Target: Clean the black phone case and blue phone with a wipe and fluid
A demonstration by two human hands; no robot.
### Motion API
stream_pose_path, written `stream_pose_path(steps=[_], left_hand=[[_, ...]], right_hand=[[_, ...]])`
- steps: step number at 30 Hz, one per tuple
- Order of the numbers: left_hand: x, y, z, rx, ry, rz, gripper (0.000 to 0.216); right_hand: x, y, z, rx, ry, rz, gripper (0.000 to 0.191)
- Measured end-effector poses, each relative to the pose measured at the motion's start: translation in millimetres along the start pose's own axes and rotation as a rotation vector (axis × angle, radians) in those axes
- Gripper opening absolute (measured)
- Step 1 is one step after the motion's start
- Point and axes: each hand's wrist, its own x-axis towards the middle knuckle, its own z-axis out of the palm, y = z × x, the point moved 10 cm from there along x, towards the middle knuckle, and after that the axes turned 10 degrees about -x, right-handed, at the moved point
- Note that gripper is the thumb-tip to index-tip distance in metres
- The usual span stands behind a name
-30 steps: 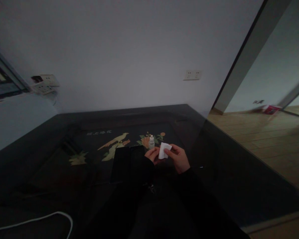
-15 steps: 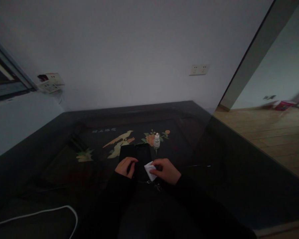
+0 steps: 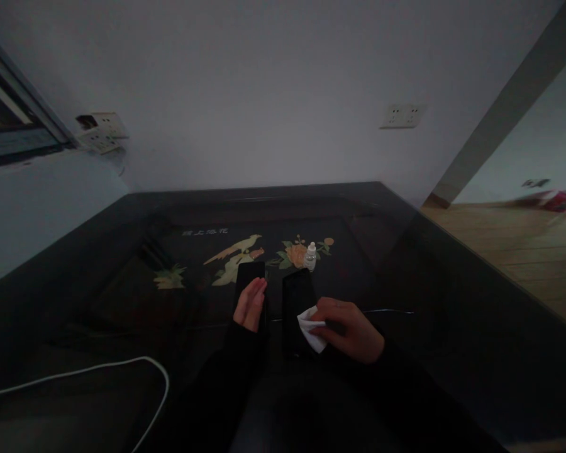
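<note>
Two black phones lie side by side on a dark table (image 3: 419, 296) with a bird and flower inlay. My left hand (image 3: 250, 304) rests flat, fingers together and stretched out, on the left phone (image 3: 249, 275). My right hand (image 3: 351, 328) pinches a small white cloth (image 3: 310, 328) and presses it against the right phone (image 3: 297, 302). A small clear dropper bottle (image 3: 310, 257) stands just behind the right phone.
A white cable (image 3: 104, 371) loops over the table's near left part. Wall sockets (image 3: 400, 116) sit on the back wall, and more sockets (image 3: 99, 131) at the left corner. Wooden floor (image 3: 519, 251) opens beyond the table's right edge.
Both hands came down from holding the cloth in the air. My left hand now lies on the left phone and my right hand has brought the cloth onto the right phone.
</note>
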Motion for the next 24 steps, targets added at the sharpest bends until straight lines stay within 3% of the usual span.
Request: stream_pose_path(steps=[3,6,14,17,20,22,24], left_hand=[[-9,-38,-5,-0.193,0.109,-0.302,0.047],[-23,-57,-1,-0.206,0.120,-0.473,0.041],[-44,-72,3,-0.233,0.162,-0.858,0.032],[-46,-78,14,-0.295,0.062,-0.897,0.038],[-52,-72,45,-0.460,-0.134,-0.858,0.054],[-55,-66,61,-0.601,-0.197,-0.827,0.065],[-53,-63,64,-0.668,-0.185,-0.779,0.072]], right_hand=[[0,-22,-7,0.064,0.025,-0.087,0.012],[0,-31,-3,0.096,-0.001,-0.120,0.015],[-4,-34,-6,0.147,-0.030,-0.114,0.018],[-2,-42,-6,0.158,-0.043,-0.140,0.021],[-1,-43,0,0.149,-0.050,-0.124,0.020],[0,-33,6,0.149,-0.046,-0.049,0.016],[0,-13,8,0.163,0.010,0.099,0.011]])
